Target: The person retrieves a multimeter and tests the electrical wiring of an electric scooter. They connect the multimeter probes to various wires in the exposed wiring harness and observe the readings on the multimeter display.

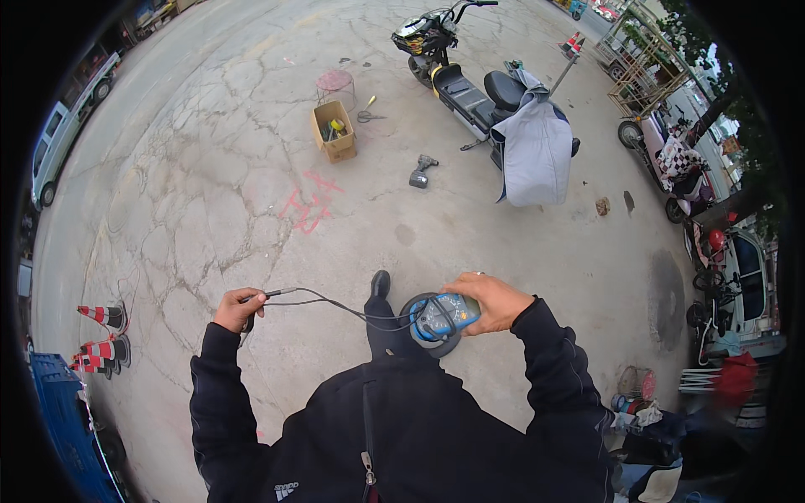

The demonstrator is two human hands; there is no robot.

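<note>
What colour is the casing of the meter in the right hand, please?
The meter is mainly blue, as the head view shows.

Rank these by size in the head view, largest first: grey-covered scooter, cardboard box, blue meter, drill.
1. Grey-covered scooter
2. Cardboard box and blue meter: too alike to rank; the meter is nearer the camera
3. Drill

1. Meter [458, 313]: smooth plastic casing, slightly glossy.
2. Leads [366, 316]: smooth, matt, rubbery-looking.
3. Pavement [210, 201]: rough, cracked, matt concrete.
4. Box [340, 149]: plain matt cardboard.
5. Draped cover [541, 159]: soft-looking, matt cloth.
6. Scooter seat [503, 90]: smooth, faintly glossy, leather-like.
7. Jacket [428, 427]: matt cloth; zip pull [369, 471], shiny metal.
</note>
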